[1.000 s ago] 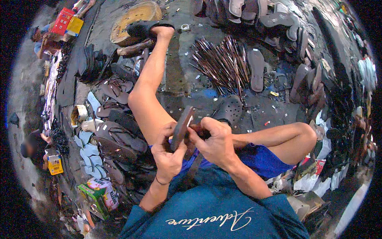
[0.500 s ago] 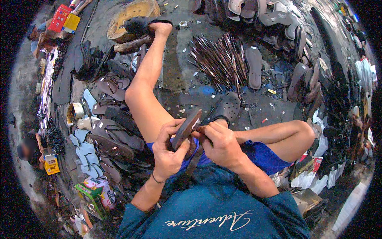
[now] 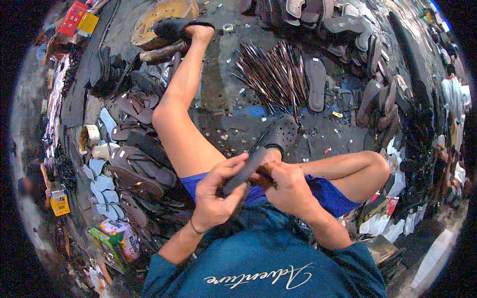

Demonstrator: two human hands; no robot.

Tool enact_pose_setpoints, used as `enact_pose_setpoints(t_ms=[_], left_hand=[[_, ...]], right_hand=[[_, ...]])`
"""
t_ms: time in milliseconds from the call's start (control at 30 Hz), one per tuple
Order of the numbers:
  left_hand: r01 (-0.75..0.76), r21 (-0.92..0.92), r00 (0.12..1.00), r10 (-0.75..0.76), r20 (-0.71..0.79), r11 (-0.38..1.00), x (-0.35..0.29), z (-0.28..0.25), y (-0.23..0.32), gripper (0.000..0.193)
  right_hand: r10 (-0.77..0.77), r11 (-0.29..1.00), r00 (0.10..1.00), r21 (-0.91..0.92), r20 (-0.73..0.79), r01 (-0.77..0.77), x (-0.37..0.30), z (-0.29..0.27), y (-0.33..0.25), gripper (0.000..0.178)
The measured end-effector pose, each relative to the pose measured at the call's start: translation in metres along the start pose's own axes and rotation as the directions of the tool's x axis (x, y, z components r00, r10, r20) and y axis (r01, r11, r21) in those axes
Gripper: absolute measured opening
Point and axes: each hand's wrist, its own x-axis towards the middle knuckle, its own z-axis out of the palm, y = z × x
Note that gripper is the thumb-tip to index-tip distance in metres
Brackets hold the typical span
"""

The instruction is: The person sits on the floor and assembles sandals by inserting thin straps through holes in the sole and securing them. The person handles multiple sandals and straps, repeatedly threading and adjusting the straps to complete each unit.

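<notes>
A dark sandal sole is held up over my lap, turned nearly edge-on. My left hand is closed around its lower part, thumb on one side and fingers on the other. Close against the sole's right side, my right hand has its fingers bent together. What they pinch is hidden behind the sole and the knuckles. Beyond the sole, one of my feet wears a black clog with holes.
A fanned bundle of thin dark strips lies ahead, beside a single loose sole. Piled sandals lie at left, more soles at far right. A round wooden block lies under my other foot. A green box stands lower left.
The sole has tilted from showing part of its face to nearly edge-on. My right hand has shifted slightly right and down, its fingers now lower beside the sole.
</notes>
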Motion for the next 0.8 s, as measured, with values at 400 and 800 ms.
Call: enact_pose_setpoints(t_ms=[400, 800], left_hand=[[0.043, 0.31, 0.977, 0.024, -0.21, 0.95, -0.005, 0.025, -0.002, 0.032], [0.283, 0.21, 0.935, -0.22, -0.278, 0.936, 0.013, 0.016, -0.057, 0.042]], right_hand=[[-0.073, 0.993, 0.997, -0.099, -0.031, 0.07, -0.006, -0.026, 0.0, 0.03], [-0.103, 0.965, 0.919, -0.263, -0.381, -0.001, 0.067, 0.008, 0.031, 0.015]])
